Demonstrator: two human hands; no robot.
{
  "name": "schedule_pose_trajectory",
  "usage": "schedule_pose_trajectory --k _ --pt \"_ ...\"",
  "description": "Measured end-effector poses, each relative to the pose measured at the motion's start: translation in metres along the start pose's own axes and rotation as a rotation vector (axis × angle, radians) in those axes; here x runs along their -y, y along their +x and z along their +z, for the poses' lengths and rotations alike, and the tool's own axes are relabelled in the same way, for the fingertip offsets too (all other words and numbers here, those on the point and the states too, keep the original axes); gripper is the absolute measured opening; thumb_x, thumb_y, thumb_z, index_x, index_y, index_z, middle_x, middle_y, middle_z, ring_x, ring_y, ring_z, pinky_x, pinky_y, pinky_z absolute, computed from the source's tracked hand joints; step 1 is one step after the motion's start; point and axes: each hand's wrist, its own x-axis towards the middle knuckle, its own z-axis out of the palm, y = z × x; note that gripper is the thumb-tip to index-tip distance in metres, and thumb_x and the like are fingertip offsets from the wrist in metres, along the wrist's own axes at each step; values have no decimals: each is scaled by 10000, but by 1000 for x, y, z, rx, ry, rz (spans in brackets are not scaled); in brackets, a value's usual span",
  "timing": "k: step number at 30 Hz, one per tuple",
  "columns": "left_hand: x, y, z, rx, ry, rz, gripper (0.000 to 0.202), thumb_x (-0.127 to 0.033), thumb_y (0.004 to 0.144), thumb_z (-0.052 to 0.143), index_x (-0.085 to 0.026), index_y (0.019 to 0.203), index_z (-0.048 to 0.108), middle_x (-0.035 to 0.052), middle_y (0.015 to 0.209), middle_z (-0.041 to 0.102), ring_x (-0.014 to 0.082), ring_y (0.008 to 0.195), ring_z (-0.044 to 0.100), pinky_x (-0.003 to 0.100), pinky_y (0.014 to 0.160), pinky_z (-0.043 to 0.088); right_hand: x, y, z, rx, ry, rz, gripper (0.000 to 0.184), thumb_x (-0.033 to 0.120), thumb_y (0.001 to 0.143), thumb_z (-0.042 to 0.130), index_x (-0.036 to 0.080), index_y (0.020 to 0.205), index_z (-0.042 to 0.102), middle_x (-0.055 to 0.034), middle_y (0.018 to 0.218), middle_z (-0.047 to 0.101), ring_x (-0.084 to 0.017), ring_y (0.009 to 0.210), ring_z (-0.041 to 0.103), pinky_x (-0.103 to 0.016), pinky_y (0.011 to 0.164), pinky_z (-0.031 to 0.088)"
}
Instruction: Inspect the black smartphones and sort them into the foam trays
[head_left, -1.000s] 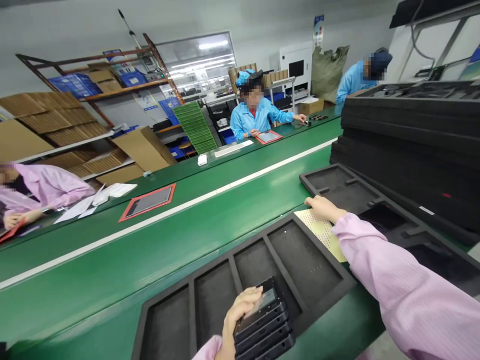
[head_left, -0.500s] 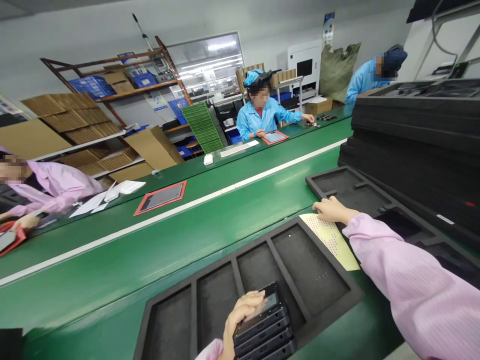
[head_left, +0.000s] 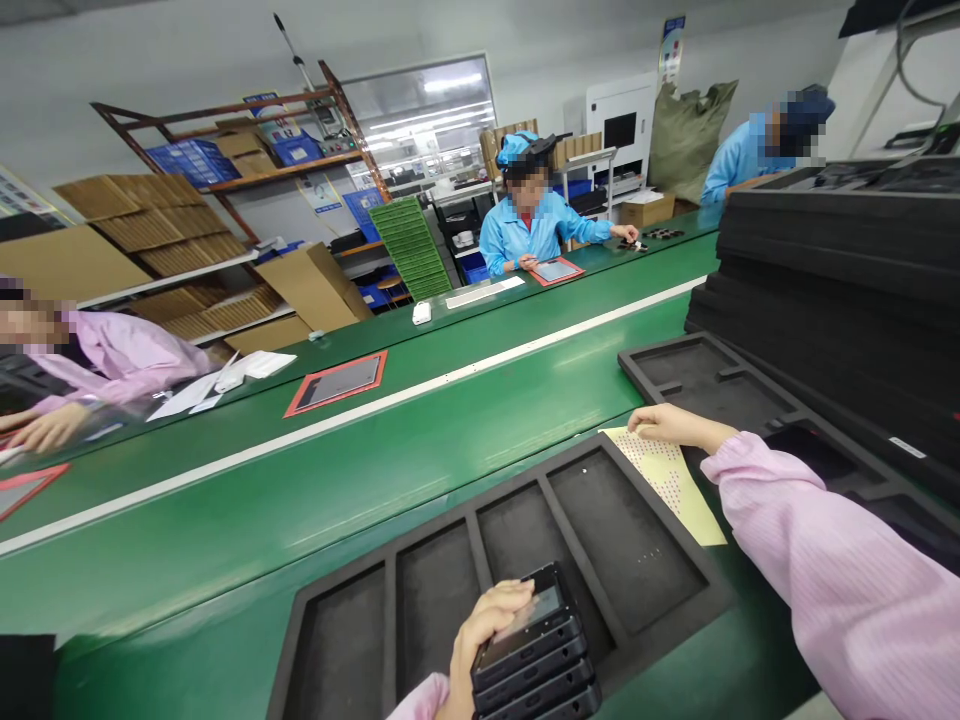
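My left hand (head_left: 487, 635) is wrapped around a stack of several black phone-like devices (head_left: 536, 650), its fingers over the top screen. The stack is above the front of a black foam tray (head_left: 469, 570) with wide, shallow compartments. To the right, my right hand (head_left: 671, 425) has its fingertips together at the upper end of a yellow sheet (head_left: 671, 480) dotted with small reddish marks. Whatever is between those fingertips is too small to make out. The sheet lies between the foam tray and a second black tray (head_left: 720, 385).
A tall pile of black foam trays (head_left: 817, 270) stands at the right. Beyond the green bench (head_left: 420, 440), a co-worker in blue (head_left: 525, 235) handles small parts. Another co-worker in pink (head_left: 135, 350) is at the left. A red-framed panel (head_left: 337, 385) lies across from me.
My right hand has drawn its fingers together and shifted slightly down over the yellow sheet. My left hand still grips the stack. The co-worker in pink has moved a hand.
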Motion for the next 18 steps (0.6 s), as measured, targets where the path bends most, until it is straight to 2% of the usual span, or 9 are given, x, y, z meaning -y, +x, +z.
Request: schedule_pose_trajectory --k 4,11,14,18 --pt "3 1 -1 87 -6 89 270 -421 923 427 -292 1101 582 44 1053 693 188 1007 643 319 914 486 -5 2 2 -8 11 13 177 289 941 561 116 938 601 -15 835 597 -153 740 587 -315 721 505" --pt "9 3 -5 112 46 139 276 -431 927 411 -284 1114 550 68 1010 688 220 976 653 379 844 531 -13 3 6 -66 -18 6 233 349 930 559 131 865 611 -10 785 610 -153 714 587 -317 727 491" --pt "2 2 -1 104 110 147 281 -432 888 508 -270 1116 542 66 995 680 212 963 652 362 849 532 -17 3 7 -105 -21 -40 261 396 883 565 153 805 616 -10 734 624 -164 684 591 -315 709 482" --pt "-14 5 10 56 244 161 456 -459 751 678 -203 1095 523 92 953 649 226 934 644 363 838 534 -21 3 10 -209 -3 -124 333 514 772 513 216 657 605 -11 612 618 -194 575 586 -298 605 456"
